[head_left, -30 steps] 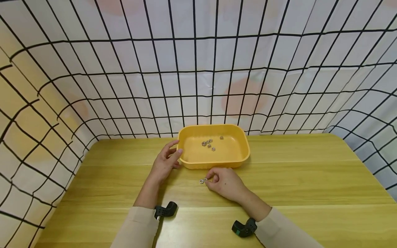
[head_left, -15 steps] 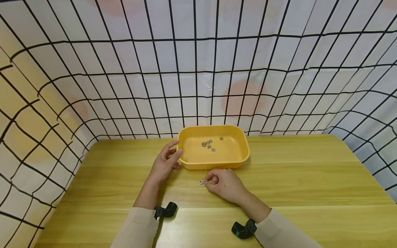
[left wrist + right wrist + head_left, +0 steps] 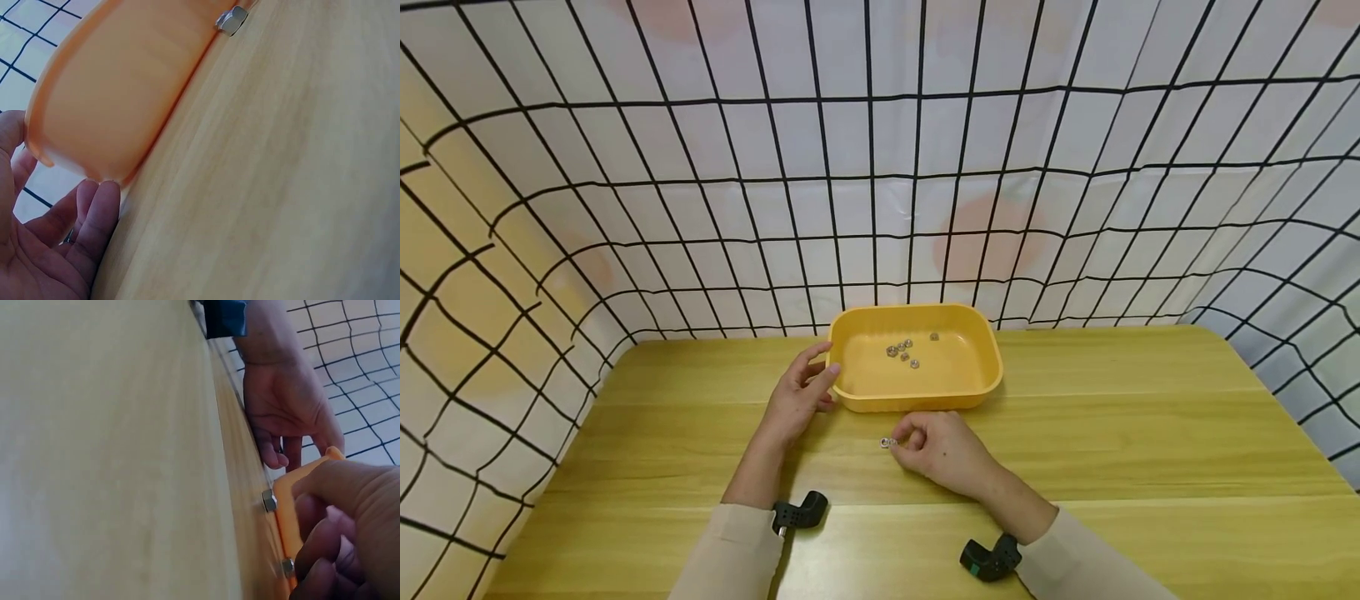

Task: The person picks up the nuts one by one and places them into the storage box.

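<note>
Wearing a black cam (image 3: 991,557) on each wrist, just past the beige sleeves (image 3: 1093,554). Next out, right hand (image 3: 953,454) with fingers curled in narrow, thumb and index pinching a nut (image 3: 288,567) by the look of it. Can't tell if lifted or resting on the table (image 3: 1150,433).

Just left of that, another nut (image 3: 884,443) on the wood, almost touching from the head view, but with a gap showing from the right wrist. Both in front of the tray (image 3: 951,398), apart from its front wall.

For this bit, would pinch across two opposite flats, not the corners, using just the tips. Go straight up or down, no sideways drag, so as not to bump the neighbour. Tuck the spare fingers out of the way too.

Farther out, left hand (image 3: 797,396) holding the left end of the tray, thumb at the rim, lower fingertips against the outer wall. Probably handy for steadying; go easy on the squeeze to avoid tipping. Inside, six nuts (image 3: 892,351), mostly bunched mid-tray, one off toward the back right. Behind everything, a white backdrop (image 3: 850,133) with black grid lines.
</note>
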Motion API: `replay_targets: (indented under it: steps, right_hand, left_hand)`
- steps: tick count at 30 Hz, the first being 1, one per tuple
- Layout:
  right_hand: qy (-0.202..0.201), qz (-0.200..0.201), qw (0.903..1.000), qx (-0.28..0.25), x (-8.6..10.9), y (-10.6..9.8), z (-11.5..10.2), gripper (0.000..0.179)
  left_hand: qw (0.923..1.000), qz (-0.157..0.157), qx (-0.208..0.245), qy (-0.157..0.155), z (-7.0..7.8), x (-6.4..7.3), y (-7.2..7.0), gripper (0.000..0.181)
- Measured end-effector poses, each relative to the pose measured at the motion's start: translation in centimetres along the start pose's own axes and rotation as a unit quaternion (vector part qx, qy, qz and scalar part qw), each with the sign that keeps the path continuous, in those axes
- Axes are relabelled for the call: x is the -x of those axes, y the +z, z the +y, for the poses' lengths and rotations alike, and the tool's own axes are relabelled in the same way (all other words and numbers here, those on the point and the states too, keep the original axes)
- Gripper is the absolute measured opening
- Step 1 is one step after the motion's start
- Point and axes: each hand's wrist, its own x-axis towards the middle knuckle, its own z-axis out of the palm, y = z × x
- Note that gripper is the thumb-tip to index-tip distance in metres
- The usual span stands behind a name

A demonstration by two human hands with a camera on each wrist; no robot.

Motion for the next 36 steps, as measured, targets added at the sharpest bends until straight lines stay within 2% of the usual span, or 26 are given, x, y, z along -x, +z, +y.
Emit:
replay_targets:
  steps: [8, 21, 31, 36]
  right_hand:
    - [0.008, 0.004, 0.9997, -0.022, 0.7, -1.2, -1.6, 0.005]
    - [0.028, 0.048, 0.9973, -0.049, 0.7, -3.8, -2.4, 0.006]
    - [0.063, 0.106, 0.9923, -0.013, 0.4, -6.7, -2.4, 0.010]
    - [0.065, 0.120, 0.9906, 0.006, -0.1, -8.0, -1.9, 0.012]
  left_hand:
    - [1.0000, 0.001, -0.006, 0.000, -0.1, 0.1, 0.1, 0.053]
    - [1.0000, 0.000, -0.003, -0.004, 0.1, -0.1, 0.0, 0.051]
    - [1.0000, 0.001, -0.004, -0.008, 0.1, 0.0, 0.0, 0.049]
    - [0.9999, 0.001, -0.004, -0.009, 0.1, 0.1, 0.0, 0.049]
